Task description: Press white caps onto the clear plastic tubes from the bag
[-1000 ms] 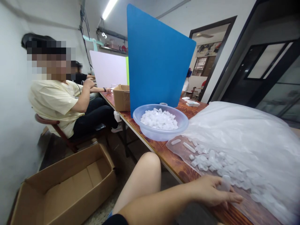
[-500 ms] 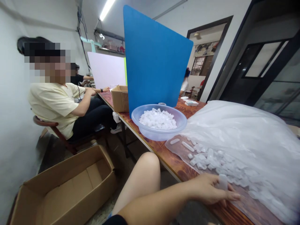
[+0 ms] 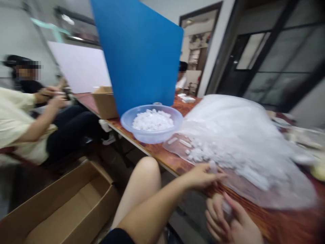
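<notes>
My left hand (image 3: 199,177) is at the table's edge, its thumb and fingers closed around a small translucent white plastic piece (image 3: 212,166) that stands up between them. Closer to me, my right hand (image 3: 236,222) curls around another translucent plastic piece (image 3: 226,209), blurred by motion. Just beyond both hands, a heap of similar small plastic pieces (image 3: 200,152) spills from the mouth of a large clear plastic bag (image 3: 228,118). A translucent blue bowl (image 3: 152,136) farther left holds many small white pieces (image 3: 153,120).
A blue divider panel (image 3: 142,61) stands behind the bowl, beside a small cardboard box (image 3: 103,103). On the floor to the left is a large open cardboard box (image 3: 73,206). A co-worker in a pale yellow shirt (image 3: 12,118) sits at left; other people are farther back.
The view has swung right and blurred. My right hand has come into sight holding a plastic piece. My left hand still grips its piece near the heap.
</notes>
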`<act>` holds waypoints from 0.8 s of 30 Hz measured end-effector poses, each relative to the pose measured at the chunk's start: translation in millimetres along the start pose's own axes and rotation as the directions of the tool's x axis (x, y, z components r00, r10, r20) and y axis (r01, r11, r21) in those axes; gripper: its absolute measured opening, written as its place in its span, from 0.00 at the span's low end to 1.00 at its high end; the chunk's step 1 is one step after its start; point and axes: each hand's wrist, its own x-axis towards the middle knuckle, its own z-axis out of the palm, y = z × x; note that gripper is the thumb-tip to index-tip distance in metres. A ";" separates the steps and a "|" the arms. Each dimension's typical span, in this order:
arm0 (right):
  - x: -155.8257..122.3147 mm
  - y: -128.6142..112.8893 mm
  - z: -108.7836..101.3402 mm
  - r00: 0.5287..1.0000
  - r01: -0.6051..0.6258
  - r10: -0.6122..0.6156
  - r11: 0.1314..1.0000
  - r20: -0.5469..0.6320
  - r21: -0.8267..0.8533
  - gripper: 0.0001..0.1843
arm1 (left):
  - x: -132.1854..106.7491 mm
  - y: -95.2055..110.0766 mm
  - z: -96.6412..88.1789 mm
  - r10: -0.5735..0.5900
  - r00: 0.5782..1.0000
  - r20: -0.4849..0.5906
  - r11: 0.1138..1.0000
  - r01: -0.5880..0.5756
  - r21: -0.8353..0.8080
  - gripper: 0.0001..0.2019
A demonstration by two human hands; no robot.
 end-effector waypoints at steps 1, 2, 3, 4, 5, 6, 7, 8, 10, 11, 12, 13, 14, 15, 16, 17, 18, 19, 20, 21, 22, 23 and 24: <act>-2.2 -1.6 9.9 0.996 0.032 -0.030 0.999 -0.079 0.020 0.26 | -0.7 0.2 -0.1 -0.010 1.000 0.003 1.000 0.010 -0.018 0.14; -2.4 -3.4 17.4 0.993 0.052 -0.047 0.998 -0.106 0.040 0.27 | -0.3 -0.3 -0.9 -0.027 0.999 0.024 0.999 0.028 -0.033 0.16; -1.1 -5.1 21.8 0.994 0.060 -0.053 0.995 -0.098 0.074 0.29 | 1.3 -1.4 -2.4 -0.041 0.998 0.043 0.998 0.043 -0.050 0.19; 1.0 -6.7 23.4 0.995 0.067 -0.056 0.990 -0.086 0.127 0.31 | 3.7 -2.7 -4.3 -0.052 0.997 0.064 0.996 0.056 -0.064 0.21; 3.1 -8.0 22.6 0.994 0.084 -0.068 0.978 -0.087 0.190 0.31 | 6.5 -4.0 -6.2 -0.057 0.995 0.080 0.995 0.064 -0.077 0.22; 4.7 -8.9 20.4 0.993 0.104 -0.086 0.964 -0.082 0.244 0.31 | 9.0 -5.3 -8.0 -0.062 0.993 0.096 0.994 0.071 -0.089 0.23; 5.6 -9.6 17.6 0.991 0.124 -0.104 0.948 -0.083 0.294 0.31 | 10.9 -6.1 -9.5 -0.068 0.991 0.114 0.992 0.080 -0.098 0.23; 5.8 -10.0 14.9 0.989 0.142 -0.119 0.931 -0.089 0.335 0.31 | 12.0 -6.6 -10.6 -0.076 0.989 0.127 0.990 0.090 -0.106 0.24; 5.1 -10.9 10.6 0.986 0.163 -0.134 0.906 -0.101 0.391 0.31 | 11.9 -6.6 -11.8 -0.089 0.988 0.126 0.985 0.106 -0.133 0.24; 4.6 -11.4 9.3 0.985 0.167 -0.134 0.897 -0.108 0.410 0.31 | 11.2 -6.1 -12.0 -0.094 0.988 0.120 0.983 0.111 -0.146 0.24; 4.1 -12.0 8.4 0.985 0.166 -0.132 0.891 -0.111 0.423 0.32 | 10.3 -5.6 -12.1 -0.096 0.989 0.114 0.981 0.113 -0.158 0.24; 3.7 -12.7 7.8 0.986 0.163 -0.128 0.889 -0.110 0.429 0.31 | 9.5 -5.0 -12.2 -0.098 0.989 0.110 0.979 0.115 -0.166 0.24; 3.4 -13.3 7.4 0.987 0.158 -0.125 0.892 -0.105 0.424 0.30 | 8.8 -4.3 -12.2 -0.100 0.989 0.113 0.978 0.119 -0.169 0.23; 3.1 -14.0 7.2 0.988 0.149 -0.121 0.905 -0.096 0.399 0.28 | 8.5 -3.7 -12.3 -0.104 0.988 0.117 0.977 0.123 -0.172 0.22; 2.7 -14.6 7.1 0.990 0.135 -0.113 0.930 -0.082 0.341 0.27 | 8.4 -3.1 -12.3 -0.108 0.987 0.119 0.976 0.128 -0.176 0.21; 2.1 -15.2 7.1 0.993 0.111 -0.099 0.965 -0.060 0.239 0.26 | 8.7 -2.6 -12.3 -0.115 0.987 0.116 0.975 0.134 -0.179 0.21; 1.4 -15.9 7.2 0.997 0.075 -0.072 0.993 -0.031 0.092 0.25 | 9.2 -2.2 -12.2 -0.118 0.987 0.107 0.974 0.137 -0.183 0.20; 0.6 -16.5 7.2 1.000 0.025 -0.025 0.996 -0.002 -0.082 0.23 | 9.9 -2.1 -12.2 -0.112 0.989 0.093 0.974 0.128 -0.188 0.19; -0.2 -16.8 7.3 0.999 -0.029 0.037 0.964 0.024 -0.265 0.22 | 10.8 -2.0 -12.1 -0.095 0.992 0.078 0.975 0.109 -0.195 0.17; -0.7 -16.6 7.1 0.993 -0.074 0.106 0.896 0.049 -0.438 0.20 | 11.7 -2.1 -12.0 -0.074 0.995 0.065 0.976 0.085 -0.202 0.15; -0.7 -15.4 6.7 0.983 -0.100 0.174 0.798 0.067 -0.595 0.18 | 12.5 -2.3 -11.8 -0.051 0.997 0.059 0.976 0.062 -0.209 0.13; 0.1 -13.1 5.8 0.970 -0.110 0.234 0.671 0.069 -0.734 0.17 | 13.2 -2.4 -11.7 -0.031 0.998 0.060 0.975 0.044 -0.216 0.12; 1.9 -9.3 4.1 0.959 -0.109 0.279 0.528 0.051 -0.842 0.16 | 13.7 -2.4 -11.4 -0.018 0.998 0.065 0.974 0.032 -0.223 0.12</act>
